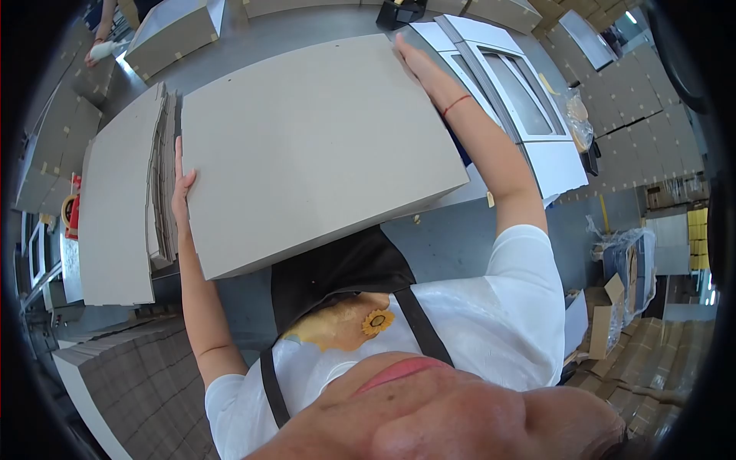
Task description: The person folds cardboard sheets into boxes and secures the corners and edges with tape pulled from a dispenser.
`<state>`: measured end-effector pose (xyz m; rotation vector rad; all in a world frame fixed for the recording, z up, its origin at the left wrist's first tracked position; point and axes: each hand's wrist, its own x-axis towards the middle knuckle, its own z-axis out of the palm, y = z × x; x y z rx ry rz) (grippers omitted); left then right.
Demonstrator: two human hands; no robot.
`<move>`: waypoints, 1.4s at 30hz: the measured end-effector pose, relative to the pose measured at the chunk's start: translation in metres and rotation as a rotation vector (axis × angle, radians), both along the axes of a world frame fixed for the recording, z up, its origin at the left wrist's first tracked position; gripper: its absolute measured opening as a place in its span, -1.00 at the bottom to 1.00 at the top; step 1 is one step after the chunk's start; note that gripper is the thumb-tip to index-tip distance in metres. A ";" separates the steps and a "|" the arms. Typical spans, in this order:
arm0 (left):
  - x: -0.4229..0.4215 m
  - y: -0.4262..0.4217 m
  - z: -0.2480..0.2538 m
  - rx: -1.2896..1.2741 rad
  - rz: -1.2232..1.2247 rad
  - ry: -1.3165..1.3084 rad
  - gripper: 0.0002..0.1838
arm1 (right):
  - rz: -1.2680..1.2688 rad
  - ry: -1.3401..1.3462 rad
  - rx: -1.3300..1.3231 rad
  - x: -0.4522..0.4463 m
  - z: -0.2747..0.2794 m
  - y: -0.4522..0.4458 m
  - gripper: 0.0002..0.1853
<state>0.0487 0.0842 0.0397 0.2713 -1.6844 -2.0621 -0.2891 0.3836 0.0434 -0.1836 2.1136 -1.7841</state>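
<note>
The large cardboard box [322,153], over the worktop's [299,23] near edge, looks stiff and fairly light, with crushable corners; its sides suit holding. Left hand [182,192] and right hand [415,61] brace them, fingers extended, between stacked cardboard [115,207] and white panels [553,165].

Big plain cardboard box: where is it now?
Head view, upper centre: the box sits between left hand and right hand, stacked cardboard to its left, white windowed pieces to its right.

Bright, soft light; fisheye bending; corners black
</note>
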 end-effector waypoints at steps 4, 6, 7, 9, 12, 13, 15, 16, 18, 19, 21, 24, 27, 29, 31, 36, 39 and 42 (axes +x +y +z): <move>-0.006 -0.004 0.004 0.007 -0.008 0.005 -0.24 | 0.026 0.032 -0.024 0.023 0.012 0.005 -0.38; -0.008 -0.008 0.006 0.012 -0.016 0.011 -0.24 | 0.021 0.063 -0.015 0.025 0.010 0.001 -0.37; -0.009 -0.009 0.007 0.017 -0.017 0.014 -0.24 | 0.032 0.097 0.002 0.022 0.009 -0.002 -0.36; -0.009 -0.010 0.009 0.022 -0.016 0.016 -0.24 | -0.008 0.176 0.059 0.019 0.007 -0.011 -0.35; -0.005 -0.004 0.014 0.035 -0.005 -0.010 -0.24 | -0.006 0.100 -0.017 0.044 0.019 -0.005 -0.31; -0.002 0.000 0.015 0.048 0.004 -0.020 -0.25 | 0.037 -0.028 -0.152 0.062 0.032 0.001 -0.30; 0.002 0.005 0.018 0.066 0.014 -0.040 -0.25 | 0.115 -0.102 -0.263 0.081 0.032 0.014 -0.26; 0.005 0.010 0.020 0.076 0.020 -0.055 -0.25 | 0.207 -0.165 -0.377 0.090 0.031 0.020 -0.23; 0.008 0.014 0.023 0.084 0.030 -0.073 -0.25 | 0.243 -0.126 -0.445 0.116 0.028 0.044 -0.22; 0.009 0.015 0.024 0.091 0.032 -0.073 -0.25 | 0.296 -0.072 -0.507 0.125 0.029 0.052 -0.20; 0.010 0.017 0.024 0.102 0.037 -0.079 -0.25 | 0.248 -0.011 -0.440 0.137 0.032 0.053 -0.19; 0.008 0.018 0.026 0.106 0.040 -0.081 -0.26 | 0.185 0.015 -0.388 0.137 0.025 0.045 -0.20; 0.012 0.017 0.029 0.113 0.044 -0.086 -0.26 | 0.209 0.017 -0.393 0.130 0.029 0.033 -0.22; 0.015 0.019 0.031 0.117 0.055 -0.103 -0.26 | 0.243 0.024 -0.393 0.126 0.025 0.032 -0.22; 0.016 0.020 0.031 0.124 0.053 -0.116 -0.26 | 0.188 -0.008 -0.487 0.122 0.019 0.035 -0.30; 0.013 0.002 0.018 0.136 0.013 -0.089 -0.32 | -0.300 0.968 0.458 0.119 0.033 0.141 -0.59; 0.013 0.003 0.017 0.149 0.004 -0.092 -0.32 | -0.154 0.763 1.021 0.088 0.009 0.203 -0.62; 0.011 0.002 0.017 0.138 -0.008 -0.093 -0.32 | 0.064 0.335 0.671 0.085 0.003 0.218 -0.66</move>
